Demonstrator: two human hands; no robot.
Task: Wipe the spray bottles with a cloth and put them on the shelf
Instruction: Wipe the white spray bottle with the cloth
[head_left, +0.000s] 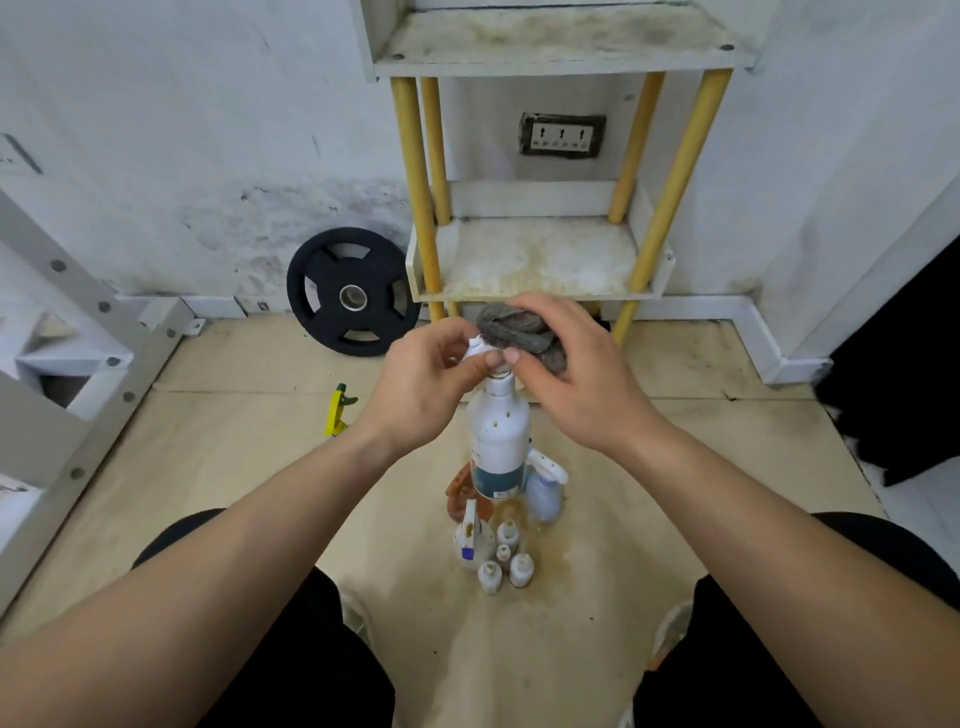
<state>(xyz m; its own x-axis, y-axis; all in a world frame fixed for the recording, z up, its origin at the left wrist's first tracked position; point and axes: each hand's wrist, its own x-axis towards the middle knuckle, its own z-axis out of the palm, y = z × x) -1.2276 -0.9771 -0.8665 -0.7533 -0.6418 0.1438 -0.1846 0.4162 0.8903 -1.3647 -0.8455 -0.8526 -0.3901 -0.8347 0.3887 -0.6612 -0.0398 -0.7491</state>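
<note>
Watching remotely, I see left hand (421, 387) pinching top of white bottle (498, 436), right hand (587, 384) clutching grey cloth (514, 330) against it before shelf (540, 260).

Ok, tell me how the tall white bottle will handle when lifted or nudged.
The tall white bottle is narrow and tall, so it would probably tip if nudged. It looks like rigid plastic, likely stiff. The left hand and right hand are only at its top, hinting it is fairly light; its fill cannot be seen.
</note>
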